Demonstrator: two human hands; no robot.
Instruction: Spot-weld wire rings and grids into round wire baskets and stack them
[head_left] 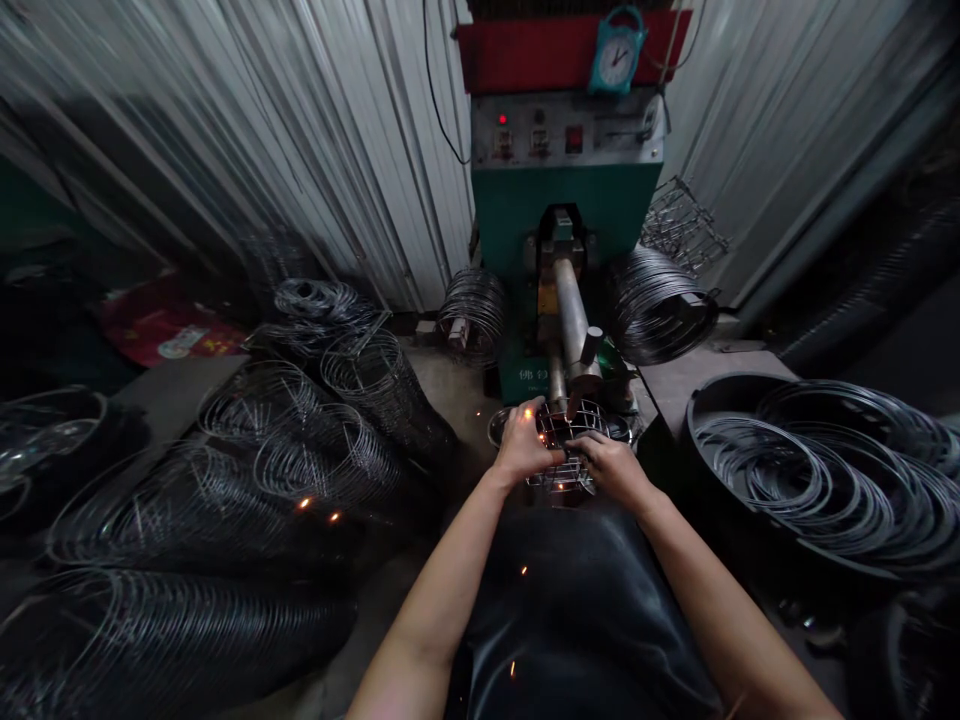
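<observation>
A bright metal wire frame [555,480], crossed by several wires, sits below the electrodes of a spot welding machine [574,310]. On its left side my left hand [523,440] is closed around the wires, thumb pointing inward. My right hand [611,465] grips the same frame from the right, its fingers bent near the middle. The fingers partly hide the frame, so its full shape cannot be made out. The electrode tip [573,405] is just above the wires, between and beyond my hands. Orange sparks fly around my left hand and over the black apron [585,610].
Stacks of wire rings [330,450] fill the left side. A round black tub [795,545] on the right holds loose wire rings. Wire coils [471,315] hang beside the machine, with another coil bundle [660,305] to its right. A blue clock [618,55] hangs above the control panel.
</observation>
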